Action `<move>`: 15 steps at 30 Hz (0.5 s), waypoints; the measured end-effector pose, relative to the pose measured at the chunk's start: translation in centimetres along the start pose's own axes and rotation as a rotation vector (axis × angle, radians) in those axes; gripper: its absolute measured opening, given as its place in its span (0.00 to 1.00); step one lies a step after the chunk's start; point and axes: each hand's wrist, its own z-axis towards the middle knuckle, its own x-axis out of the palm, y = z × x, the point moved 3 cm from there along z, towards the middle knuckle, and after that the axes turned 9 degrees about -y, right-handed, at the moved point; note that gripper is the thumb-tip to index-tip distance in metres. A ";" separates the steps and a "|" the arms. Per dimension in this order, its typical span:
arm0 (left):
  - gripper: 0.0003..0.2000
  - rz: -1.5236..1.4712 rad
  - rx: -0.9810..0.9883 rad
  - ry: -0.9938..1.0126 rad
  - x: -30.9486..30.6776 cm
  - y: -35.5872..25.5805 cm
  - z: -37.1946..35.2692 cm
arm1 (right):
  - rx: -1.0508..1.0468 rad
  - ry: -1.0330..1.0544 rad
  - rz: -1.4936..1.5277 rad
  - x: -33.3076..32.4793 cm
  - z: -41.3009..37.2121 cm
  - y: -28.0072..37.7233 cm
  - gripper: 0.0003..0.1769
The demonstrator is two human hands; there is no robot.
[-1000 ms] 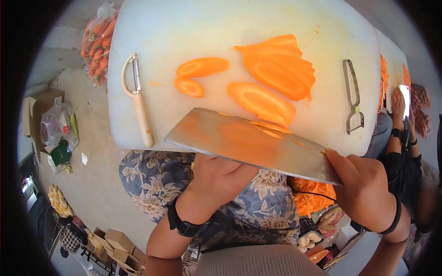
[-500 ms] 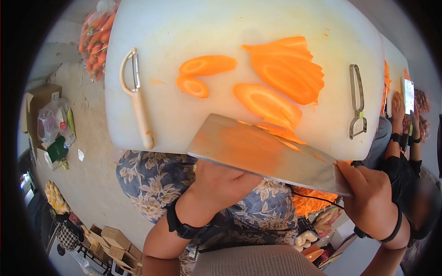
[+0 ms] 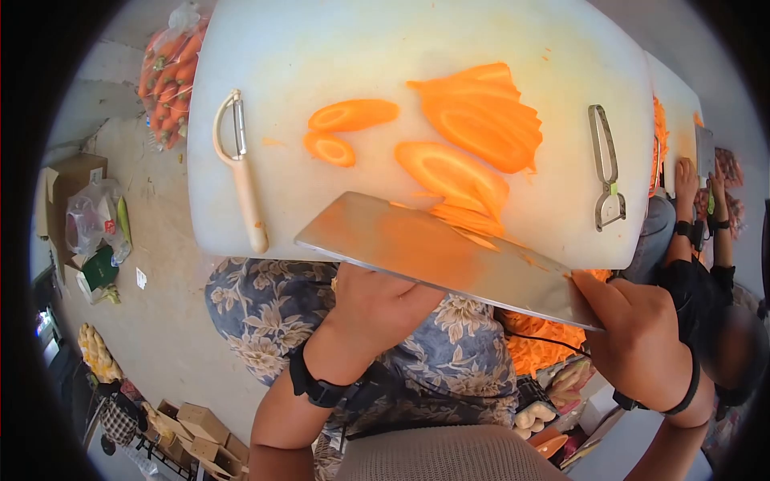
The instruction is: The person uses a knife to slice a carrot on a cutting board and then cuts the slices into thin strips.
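My right hand (image 3: 638, 333) is wrapped round the handle end of a broad cleaver (image 3: 433, 260), its thumb and finger by the base of the blade. The blade lies slanted over the near edge of a white cutting board (image 3: 321, 48), smeared orange. Thin carrot slices (image 3: 465, 216) bunch against its far edge. Close under the blade is my left hand (image 3: 385, 309), its fingers hidden by the metal. Beyond lie a long carrot slice (image 3: 449, 172), a fanned stack of carrot slices (image 3: 485, 120) and two loose carrot slices (image 3: 353, 115).
A cream-handled peeler (image 3: 247, 188) lies at the board's left, a metal peeler (image 3: 605, 168) at its right. Shredded carrot (image 3: 537, 345) sits below the near edge. A bag of carrots (image 3: 170, 76) stands at upper left. At right, another person's hands (image 3: 686, 180) work with a cleaver.
The cleaver and my right hand have shifted slightly left, and more thin slices show along the blade's far edge. The board's view has shifted a little. The other person's cleaver has tilted.
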 end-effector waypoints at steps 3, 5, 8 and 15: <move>0.13 -0.152 -0.316 -0.034 0.3 -0.1 0.0 | 0.036 0.023 0.008 -0.3 -0.7 -0.3 0.21; 0.13 -0.139 -0.251 0.003 0.2 0.0 0.1 | 0.043 0.028 0.012 0.0 -0.7 -0.5 0.21; 0.12 -0.054 -0.098 0.037 0.0 0.2 0.2 | 0.031 0.022 0.001 1.0 -0.1 -0.7 0.20; 0.11 0.064 0.045 -0.007 0.2 0.0 0.2 | -0.046 -0.043 0.048 3.4 2.7 -0.6 0.15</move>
